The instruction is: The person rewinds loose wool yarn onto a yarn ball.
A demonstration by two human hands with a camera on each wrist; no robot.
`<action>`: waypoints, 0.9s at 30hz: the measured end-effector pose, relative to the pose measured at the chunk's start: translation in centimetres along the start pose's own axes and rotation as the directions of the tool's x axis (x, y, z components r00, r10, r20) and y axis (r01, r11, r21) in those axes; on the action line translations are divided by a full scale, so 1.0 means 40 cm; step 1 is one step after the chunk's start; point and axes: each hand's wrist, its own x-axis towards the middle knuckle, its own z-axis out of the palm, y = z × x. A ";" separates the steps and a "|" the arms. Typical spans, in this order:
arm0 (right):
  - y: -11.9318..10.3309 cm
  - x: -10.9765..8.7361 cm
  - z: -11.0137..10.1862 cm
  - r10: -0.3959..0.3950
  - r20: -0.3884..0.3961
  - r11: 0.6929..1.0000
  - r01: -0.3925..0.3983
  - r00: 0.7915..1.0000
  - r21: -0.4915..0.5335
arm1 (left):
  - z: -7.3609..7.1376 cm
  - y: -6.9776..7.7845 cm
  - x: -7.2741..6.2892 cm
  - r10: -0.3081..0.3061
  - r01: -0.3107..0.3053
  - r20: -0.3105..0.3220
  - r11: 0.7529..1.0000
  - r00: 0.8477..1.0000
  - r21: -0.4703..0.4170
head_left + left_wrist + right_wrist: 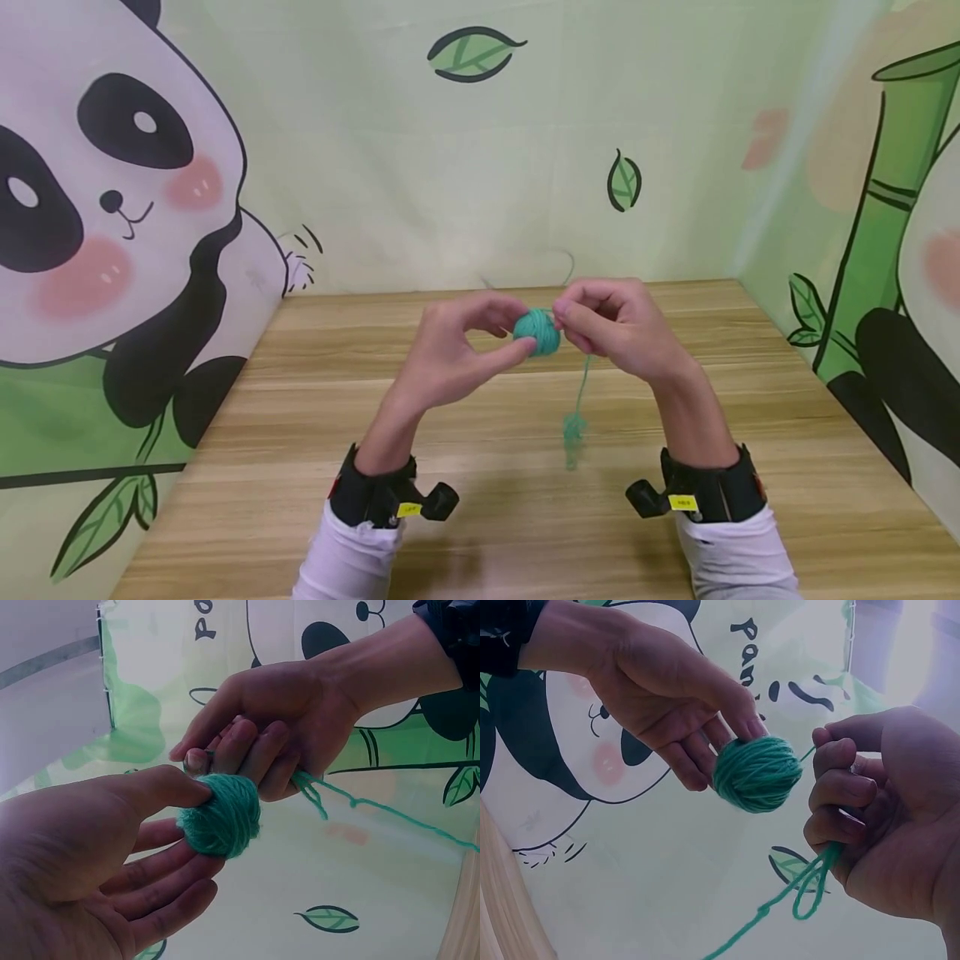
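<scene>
A small ball of green yarn (537, 333) is held up over the wooden table between the thumb and fingers of my left hand (457, 350). Close at its right side, my right hand (618, 329) pinches the yarn strand between thumb and forefinger. In the right wrist view a short taut length runs from the ball (757, 774) to that pinch. The other right fingers curl around more of the strand, and a loop of yarn (810, 889) sticks out below them. From the right hand a loose tail (573, 429) hangs down, tangled near its lower end.
The wooden table (300, 433) stretches beneath both hands to a back wall sheet (360, 167) printed with pandas, leaves and bamboo. Each wrist wears a black strap with a small camera, the left camera (440, 502) and the right camera (647, 498) facing inward.
</scene>
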 end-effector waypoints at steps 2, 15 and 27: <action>-0.003 -0.001 0.000 0.003 -0.002 1.000 -0.003 1.000 0.004 | -0.001 0.001 0.001 -0.004 0.004 -0.006 1.000 1.000 0.002; 0.000 0.003 0.004 -0.060 0.089 0.997 0.055 0.994 0.061 | 0.005 -0.001 0.003 -0.049 0.048 -0.134 0.999 0.990 -0.013; 0.011 0.006 0.008 -0.064 0.196 0.998 0.058 0.979 0.035 | 0.015 0.004 0.005 -0.063 0.034 -0.295 0.994 0.953 -0.100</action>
